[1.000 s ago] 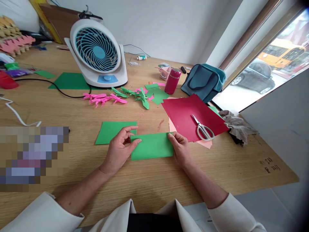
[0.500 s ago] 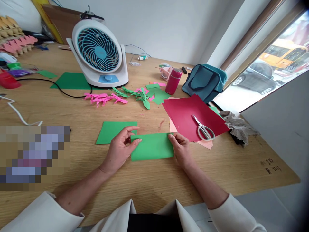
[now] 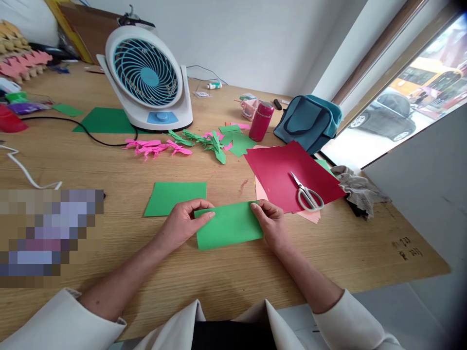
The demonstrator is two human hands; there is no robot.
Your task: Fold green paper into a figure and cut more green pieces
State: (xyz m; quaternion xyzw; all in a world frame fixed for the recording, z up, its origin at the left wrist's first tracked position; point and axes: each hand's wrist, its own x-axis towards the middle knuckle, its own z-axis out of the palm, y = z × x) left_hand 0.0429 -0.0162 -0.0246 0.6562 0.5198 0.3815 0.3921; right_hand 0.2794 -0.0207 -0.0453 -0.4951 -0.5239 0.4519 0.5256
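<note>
Showing green paper (image 3: 230, 228) pinched near both upper corners in the closed grip of left hand (image 3: 182, 223) and right hand (image 3: 272, 223), liable to crease crookedly if tugged unevenly.

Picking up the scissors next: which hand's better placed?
Probably the right hand. The scissors lie on the red paper to its right, handles nearer the person than the tips. The left hand is farther off. Both hold a green sheet, so the right would have to let go first.
</note>
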